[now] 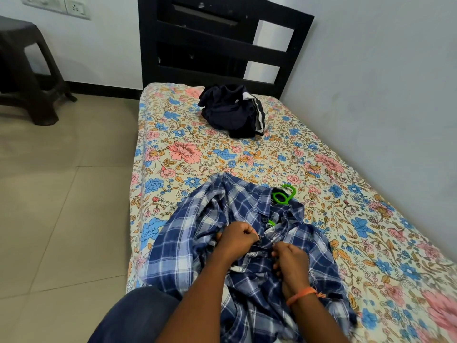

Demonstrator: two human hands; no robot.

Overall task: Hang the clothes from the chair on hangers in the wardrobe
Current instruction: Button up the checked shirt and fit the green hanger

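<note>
A blue and white checked shirt (197, 233) lies rumpled on the near end of the bed. A green hanger (283, 195) is inside it, its hook sticking out at the collar. My left hand (235, 240) pinches the shirt's front edge on the left side of the opening. My right hand (290, 262) grips the opposite front edge, an orange band on its wrist. The two hands sit close together at the button line. A dark navy garment (232, 111) with white stripes lies bunched near the head of the bed.
The bed has a floral sheet (321, 164) and a black headboard (217, 43) against the wall. A dark plastic chair (27, 73) stands on the tiled floor at the far left. My knee in blue trousers (133, 315) is at the bed's near edge.
</note>
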